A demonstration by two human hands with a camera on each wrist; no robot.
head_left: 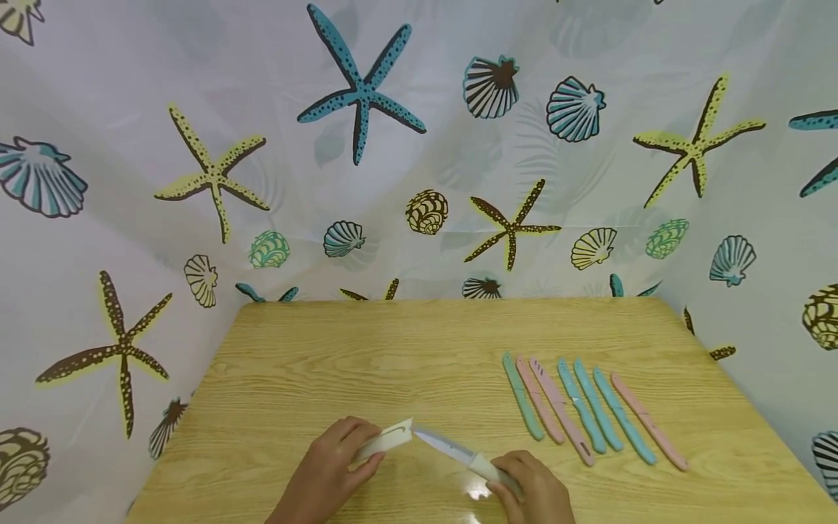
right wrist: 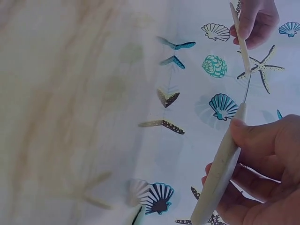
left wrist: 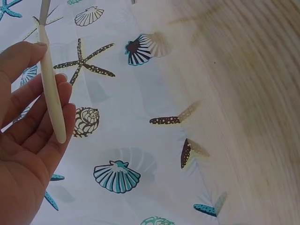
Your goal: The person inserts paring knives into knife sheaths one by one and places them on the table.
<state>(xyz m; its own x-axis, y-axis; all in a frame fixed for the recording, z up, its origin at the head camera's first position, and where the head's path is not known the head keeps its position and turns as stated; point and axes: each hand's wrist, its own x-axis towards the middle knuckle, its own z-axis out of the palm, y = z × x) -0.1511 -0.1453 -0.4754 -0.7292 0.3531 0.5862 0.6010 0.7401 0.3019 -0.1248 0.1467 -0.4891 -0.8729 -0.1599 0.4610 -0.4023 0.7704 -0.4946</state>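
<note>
My left hand pinches a cream knife sheath between thumb and fingers, its mouth facing right. In my right hand is a small knife with a pale handle, held by that handle, its bare blade pointing left. The blade's tip is right at the sheath's mouth. In the left wrist view the sheath is edge-on, thumb on one side and fingers on the other. The right wrist view shows the handle gripped, with the blade meeting the sheath's end.
Several sheathed knives lie in a slanted row on the right of the wooden table: a green one, pink ones such as the far right one, and blue ones. A white curtain with starfish and shells surrounds the table.
</note>
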